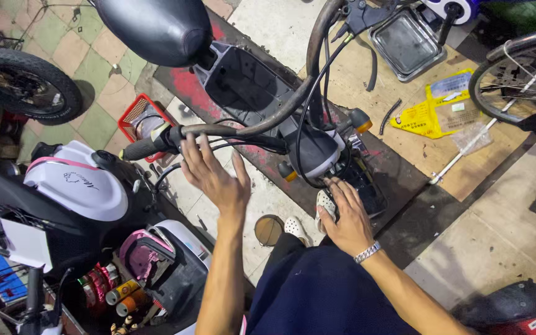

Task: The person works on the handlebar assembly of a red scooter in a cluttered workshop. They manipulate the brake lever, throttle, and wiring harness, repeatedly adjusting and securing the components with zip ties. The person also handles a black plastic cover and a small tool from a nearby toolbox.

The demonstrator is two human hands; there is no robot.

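The left hand (215, 177) hovers with fingers spread and released just below the curved black scooter handlebar (218, 130). The right hand (345, 217) rests its loose fingers on the dark rectangular display panel (364, 186), grasping nothing.

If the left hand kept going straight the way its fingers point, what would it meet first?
Most likely the handlebar: the left hand is open just below it, fingers aimed up at the bar beside the black grip, though depth is unclear.

Black scooter handlebar (218, 130) lies tilted, rubber grip (139, 149) at left; grey headlight housing (317, 152) hangs below, cables looping.
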